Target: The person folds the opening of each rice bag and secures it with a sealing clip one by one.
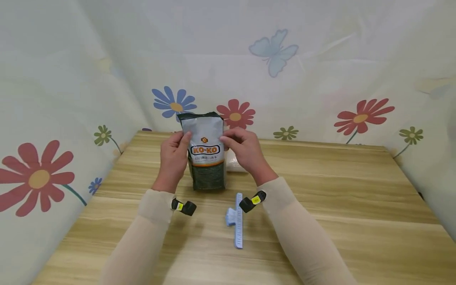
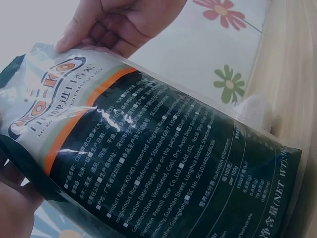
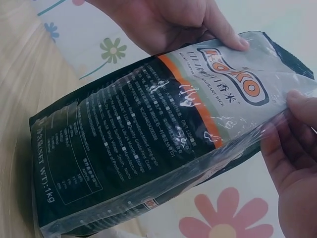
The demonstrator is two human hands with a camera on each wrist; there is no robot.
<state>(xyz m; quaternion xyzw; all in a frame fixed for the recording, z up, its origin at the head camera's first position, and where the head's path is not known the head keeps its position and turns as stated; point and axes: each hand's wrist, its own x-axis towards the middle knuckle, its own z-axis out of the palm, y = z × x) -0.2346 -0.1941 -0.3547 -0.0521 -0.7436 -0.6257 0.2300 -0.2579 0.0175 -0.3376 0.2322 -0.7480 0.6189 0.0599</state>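
Printed cloth [image 1: 210, 23] around a wooden table [image 1: 338, 190]

The pale cloth hangs behind and at both sides of the table, printed with a light-blue butterfly [image 1: 275, 52], red flowers [image 1: 360, 118], green flowers [image 1: 286, 133] and blue flowers [image 1: 176, 107]. On the table lies a light-blue clip [image 1: 239, 221]; farther back sits a whitish object [image 1: 234, 164], partly hidden.

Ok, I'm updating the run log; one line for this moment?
hands: both hold KO-KO bag upright | blue clip: on table, unheld

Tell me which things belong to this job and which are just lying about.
Job in hand:
KO-KO bag, held by left hand and right hand
blue clip, perhaps; untouched on the table

Apparently just lying about:
pale item behind the bag, mostly hidden
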